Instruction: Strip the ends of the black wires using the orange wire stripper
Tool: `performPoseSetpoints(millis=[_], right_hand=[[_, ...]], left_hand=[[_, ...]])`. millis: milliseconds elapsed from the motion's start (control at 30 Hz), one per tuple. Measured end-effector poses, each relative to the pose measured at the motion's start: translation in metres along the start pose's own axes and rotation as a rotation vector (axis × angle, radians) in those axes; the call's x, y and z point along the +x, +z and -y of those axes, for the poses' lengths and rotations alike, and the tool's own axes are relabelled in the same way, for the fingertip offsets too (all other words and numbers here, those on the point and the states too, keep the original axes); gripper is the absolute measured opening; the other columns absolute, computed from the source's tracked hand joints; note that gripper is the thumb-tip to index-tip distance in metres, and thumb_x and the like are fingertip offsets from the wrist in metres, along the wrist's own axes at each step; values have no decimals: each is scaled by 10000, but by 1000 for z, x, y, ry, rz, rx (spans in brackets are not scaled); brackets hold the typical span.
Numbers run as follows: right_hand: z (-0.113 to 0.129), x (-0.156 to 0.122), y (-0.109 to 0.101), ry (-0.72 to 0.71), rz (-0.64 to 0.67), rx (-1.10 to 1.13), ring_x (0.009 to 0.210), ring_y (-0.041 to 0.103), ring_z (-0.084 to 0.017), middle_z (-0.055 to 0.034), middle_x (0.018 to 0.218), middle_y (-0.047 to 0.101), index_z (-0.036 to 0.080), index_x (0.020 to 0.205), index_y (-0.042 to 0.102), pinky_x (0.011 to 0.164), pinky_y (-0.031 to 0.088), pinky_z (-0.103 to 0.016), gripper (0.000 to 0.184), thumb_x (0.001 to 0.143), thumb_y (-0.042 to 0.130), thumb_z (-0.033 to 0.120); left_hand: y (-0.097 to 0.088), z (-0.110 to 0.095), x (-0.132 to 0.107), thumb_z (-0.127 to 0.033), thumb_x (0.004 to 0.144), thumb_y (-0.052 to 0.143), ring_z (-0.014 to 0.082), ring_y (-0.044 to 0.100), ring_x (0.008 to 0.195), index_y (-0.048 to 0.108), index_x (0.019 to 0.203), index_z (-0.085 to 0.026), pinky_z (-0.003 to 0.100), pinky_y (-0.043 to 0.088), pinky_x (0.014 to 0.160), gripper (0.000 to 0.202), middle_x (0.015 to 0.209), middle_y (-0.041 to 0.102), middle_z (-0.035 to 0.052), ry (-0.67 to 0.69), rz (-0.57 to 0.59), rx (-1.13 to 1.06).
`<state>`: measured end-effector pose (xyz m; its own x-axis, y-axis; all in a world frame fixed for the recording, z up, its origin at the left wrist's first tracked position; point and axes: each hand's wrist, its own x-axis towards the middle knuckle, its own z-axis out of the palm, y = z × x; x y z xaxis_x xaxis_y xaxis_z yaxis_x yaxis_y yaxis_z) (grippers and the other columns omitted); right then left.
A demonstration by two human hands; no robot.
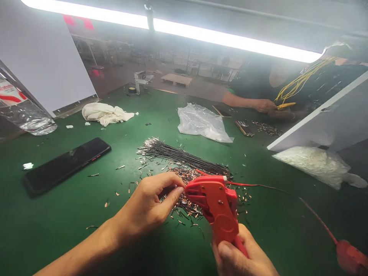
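Note:
My right hand [244, 255] grips a red wire stripper [220, 209] by its handles, its nose pointing left. At that nose, my left hand [155, 199] pinches thumb and forefinger together; what sits between them is too small and hidden to make out. Beneath and behind both hands lies a pile of cut wire scraps [188, 209] with black and copper bits. Just beyond it rests a bundle of black wires [184, 153], silvery metal terminals at its left end. A thin red cord [244, 184] runs right from behind the stripper.
A black phone [69, 163] lies left on the green table [71, 230], near a plastic bottle [37, 119] and white cloth [105, 114]. Clear plastic bags [202, 122] lie further back and right. Across the table, a person's hand [263, 105] holds a yellow tool near yellow wires [299, 80].

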<state>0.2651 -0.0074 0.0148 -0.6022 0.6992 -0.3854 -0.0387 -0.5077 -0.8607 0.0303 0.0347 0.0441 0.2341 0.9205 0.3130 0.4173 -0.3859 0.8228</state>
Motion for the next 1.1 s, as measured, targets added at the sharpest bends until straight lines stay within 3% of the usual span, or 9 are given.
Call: performPoseSetpoints(millis=[233,500,567,633,700,767,833,967,1100], right_hand=[[10,9,3,-62,227,3,653,447,-137,-49,762,553,126,895,584,615,336,-275,570,780,585,684],[9,7,-10,-108,136,224,700,552,-204,-70,793,624,171,1041,549,685,419,-346,549,771,599,647],[19,2,-17,-144,39,31,749,550,-226,-75,834,626,188,1032,553,700,427,-358,532,795,561,664],[32,-4,-25,-212,-89,-400,762,525,-220,-63,844,601,200,941,573,704,416,-343,423,860,520,612],[40,-8,-30,-266,-127,-876,672,499,-199,-47,772,581,202,833,566,623,388,-322,283,887,536,478],[39,-9,-31,-385,-172,-1278,670,523,-212,-59,785,615,190,879,596,608,383,-327,181,827,624,362],[30,-6,-27,-553,-230,-1554,710,552,-241,-72,822,649,177,945,625,630,390,-343,301,717,733,341],[5,6,-12,-768,-250,-1791,641,517,-207,-17,718,631,189,788,608,622,364,-341,463,575,815,545],[-11,14,5,-808,-316,-1915,669,532,-213,-30,747,654,183,804,606,629,351,-350,531,611,734,662]], left_hand=[[2,0,0,-92,861,563,78,495,556,651,809,-162,186,404,488,124,650,597,-23,131,-165,61],[7,4,-4,-76,872,565,96,534,635,644,850,-153,215,451,555,112,708,564,-4,210,-291,162],[7,5,-4,-71,874,572,101,545,666,643,871,-157,225,467,583,112,753,573,5,215,-340,193],[6,5,-4,-64,872,577,102,550,684,643,875,-159,231,477,598,116,789,574,11,223,-387,225],[6,6,-3,-55,865,583,99,550,687,643,867,-159,232,481,602,121,806,569,12,245,-422,251],[6,6,-3,-48,857,591,102,552,699,645,865,-158,240,485,614,123,813,565,12,262,-433,271],[7,8,-3,-45,853,595,112,560,730,645,873,-158,253,489,634,125,826,570,18,269,-423,281],[11,11,-5,-42,848,602,128,551,765,644,899,-166,281,484,670,140,839,580,20,295,-384,304],[17,11,-6,-36,844,593,145,536,756,618,889,-172,306,478,673,146,804,603,19,391,-316,353]])
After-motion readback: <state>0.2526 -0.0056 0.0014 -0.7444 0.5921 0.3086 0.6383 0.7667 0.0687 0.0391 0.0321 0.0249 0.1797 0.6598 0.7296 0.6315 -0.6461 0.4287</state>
